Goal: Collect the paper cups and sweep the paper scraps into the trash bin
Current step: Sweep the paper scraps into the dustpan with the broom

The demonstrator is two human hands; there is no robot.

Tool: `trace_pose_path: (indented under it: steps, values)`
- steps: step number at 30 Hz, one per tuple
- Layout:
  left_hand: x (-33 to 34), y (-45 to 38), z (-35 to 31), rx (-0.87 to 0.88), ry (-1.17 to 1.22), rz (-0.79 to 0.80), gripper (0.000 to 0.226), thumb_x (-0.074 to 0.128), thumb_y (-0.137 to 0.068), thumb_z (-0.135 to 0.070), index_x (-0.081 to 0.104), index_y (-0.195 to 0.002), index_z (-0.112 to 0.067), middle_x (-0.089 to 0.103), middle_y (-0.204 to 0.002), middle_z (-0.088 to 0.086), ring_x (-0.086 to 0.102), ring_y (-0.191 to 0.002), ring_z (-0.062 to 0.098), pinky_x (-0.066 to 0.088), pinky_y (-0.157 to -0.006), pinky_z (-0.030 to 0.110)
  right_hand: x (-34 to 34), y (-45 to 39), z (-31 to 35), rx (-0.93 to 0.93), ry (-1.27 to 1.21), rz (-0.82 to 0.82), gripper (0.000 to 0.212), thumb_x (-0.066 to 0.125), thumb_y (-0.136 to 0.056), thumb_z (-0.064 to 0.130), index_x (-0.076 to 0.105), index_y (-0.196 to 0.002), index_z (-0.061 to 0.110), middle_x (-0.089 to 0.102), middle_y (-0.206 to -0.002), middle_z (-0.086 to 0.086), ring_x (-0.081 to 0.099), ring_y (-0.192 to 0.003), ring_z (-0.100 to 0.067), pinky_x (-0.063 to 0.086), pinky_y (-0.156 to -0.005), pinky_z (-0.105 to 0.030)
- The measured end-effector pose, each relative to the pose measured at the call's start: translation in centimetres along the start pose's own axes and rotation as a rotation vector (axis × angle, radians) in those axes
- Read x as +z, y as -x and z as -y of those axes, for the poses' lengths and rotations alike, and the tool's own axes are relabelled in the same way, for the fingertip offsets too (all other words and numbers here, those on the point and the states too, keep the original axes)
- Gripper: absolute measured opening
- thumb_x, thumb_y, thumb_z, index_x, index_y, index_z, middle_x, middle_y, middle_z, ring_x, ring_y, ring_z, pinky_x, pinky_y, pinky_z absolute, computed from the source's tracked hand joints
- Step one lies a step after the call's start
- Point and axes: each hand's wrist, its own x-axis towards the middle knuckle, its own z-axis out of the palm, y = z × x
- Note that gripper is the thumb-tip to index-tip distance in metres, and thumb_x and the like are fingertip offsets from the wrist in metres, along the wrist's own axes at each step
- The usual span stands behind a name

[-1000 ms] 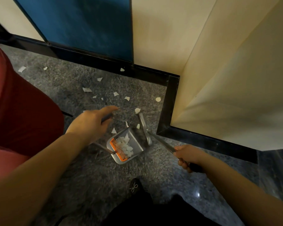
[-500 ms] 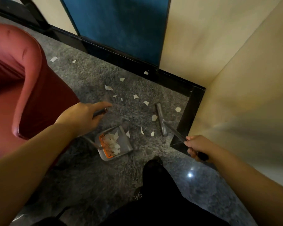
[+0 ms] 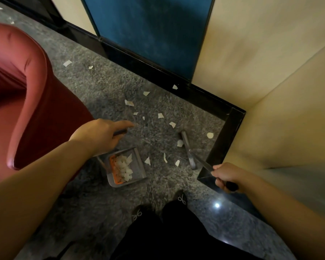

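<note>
— What are your hands doing?

— My right hand (image 3: 225, 177) is curled round the dark grip of the broom handle (image 3: 204, 164), low at the right of the frame. The handle runs up and left from my fist to the grey broom head (image 3: 188, 149), which lies on the carpet (image 3: 101, 91) just left of the black baseboard corner (image 3: 231, 124).

— And the left one?

— My left hand (image 3: 99, 136) sits at centre left, fingers wrapped on the dark dustpan handle (image 3: 120, 131), forefinger stretched out along it, pointing right.

— Where is the dustpan itself?

— The grey dustpan (image 3: 139, 171) is just below my left hand, on the carpet, with an orange comb edge and a heap of white scraps inside (image 3: 125, 168).

— And the loose paper?

— Paper scraps (image 3: 160, 115) are scattered between my two hands and above them. Three small ones (image 3: 147, 160) lie between the dustpan's mouth and the broom head; one touches the broom head's left side (image 3: 180, 143); another sits right of it near the baseboard (image 3: 210, 135). More lie higher, toward the blue wall panel (image 3: 154, 34), two in the upper left beside the red armchair (image 3: 17, 94).

— Anything else?

— My dark shoes (image 3: 180, 198) at bottom centre.
</note>
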Motion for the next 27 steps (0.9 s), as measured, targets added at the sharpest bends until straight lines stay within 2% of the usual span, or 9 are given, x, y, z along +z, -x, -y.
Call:
trace_pose_path:
  steps: [3,5,8,11,15,17,20,24,27]
  values:
    - [-0.4,-1.1,0.7,0.006,-0.013,0.005,0.048,0.049,-0.098,-0.036,0.034,-0.141,-0.050,0.057,-0.081,-0.009,0.047,-0.063,0.013,0.047,-0.056,0.030,1.9,0.7,0.0,-0.021,0.040,0.059,0.058,0.038,-0.100,0.007,0.015,-0.152,0.016,0.046,-0.045,-0.007,0.037,-0.038,-0.013,0.029,-0.040,-0.022]
    - [-0.6,-1.6,1.2,0.004,-0.012,0.001,0.047,0.049,-0.098,-0.037,0.035,-0.141,-0.049,0.058,-0.080,-0.009,0.046,-0.063,0.013,0.044,-0.056,0.029,3.6,1.5,0.2,-0.041,0.072,0.077,0.053,0.038,-0.101,0.007,0.019,-0.151,0.010,0.044,-0.045,-0.007,0.035,-0.037,-0.014,0.028,-0.040,-0.024]
    - [-0.7,-1.4,1.7,0.034,0.015,-0.041,0.047,0.051,-0.098,-0.034,0.039,-0.141,-0.045,0.042,-0.065,-0.018,0.040,-0.057,0.010,0.041,-0.055,0.027,6.5,2.6,0.9,-0.063,0.097,0.108,0.049,0.035,-0.102,0.006,0.022,-0.150,0.007,0.042,-0.047,-0.008,0.034,-0.035,-0.015,0.028,-0.039,-0.024]
    - [-0.8,-0.9,2.7,0.025,0.020,-0.024,0.046,0.049,-0.098,-0.035,0.037,-0.141,-0.046,0.052,-0.071,-0.009,0.044,-0.060,0.012,0.047,-0.056,0.030,9.5,3.4,1.6,-0.083,0.109,0.131,0.055,0.035,-0.102,0.005,0.013,-0.152,0.007,0.044,-0.052,-0.009,0.038,-0.033,-0.014,0.030,-0.037,-0.023]
    - [-0.6,0.0,4.0,0.037,0.035,-0.036,0.045,0.049,-0.099,-0.034,0.038,-0.141,-0.046,0.034,-0.059,-0.019,0.037,-0.048,0.003,0.030,-0.041,0.023,13.7,3.4,2.0,-0.080,0.116,0.162,0.057,0.039,-0.102,0.009,0.012,-0.153,0.010,0.045,-0.051,-0.009,0.039,-0.036,-0.015,0.032,-0.038,-0.022]
    - [-0.4,0.5,4.5,0.044,0.054,-0.039,0.046,0.050,-0.098,-0.032,0.038,-0.141,-0.046,0.032,-0.059,-0.019,0.034,-0.048,0.000,0.027,-0.040,0.021,15.6,3.2,2.0,-0.066,0.089,0.183,0.060,0.040,-0.101,0.010,0.011,-0.153,0.014,0.043,-0.051,-0.009,0.038,-0.035,-0.014,0.030,-0.037,-0.020]
    - [0.0,1.2,5.3,0.048,0.068,-0.033,0.046,0.047,-0.099,-0.034,0.035,-0.141,-0.047,0.037,-0.065,-0.014,0.040,-0.050,0.003,0.032,-0.041,0.024,18.1,3.2,2.5,-0.042,0.075,0.224,0.061,0.043,-0.101,0.013,0.012,-0.154,0.017,0.045,-0.055,-0.008,0.039,-0.038,-0.013,0.030,-0.038,-0.019]
    - [0.2,2.1,6.9,0.037,0.091,-0.046,0.046,0.047,-0.098,-0.036,0.034,-0.140,-0.051,0.034,-0.064,-0.017,0.042,-0.052,0.006,0.035,-0.042,0.024,20.3,3.9,3.5,-0.017,0.061,0.270,0.059,0.044,-0.101,0.015,0.017,-0.153,0.019,0.044,-0.057,-0.007,0.037,-0.039,-0.012,0.029,-0.040,-0.020]
    - [0.1,2.9,8.0,0.048,0.112,-0.066,0.046,0.049,-0.097,-0.038,0.035,-0.139,-0.050,0.035,-0.065,-0.017,0.044,-0.057,0.011,0.045,-0.051,0.028,20.9,5.0,3.8,-0.021,0.043,0.274,0.059,0.045,-0.101,0.014,0.018,-0.153,0.018,0.044,-0.057,-0.007,0.036,-0.037,-0.011,0.028,-0.039,-0.019]
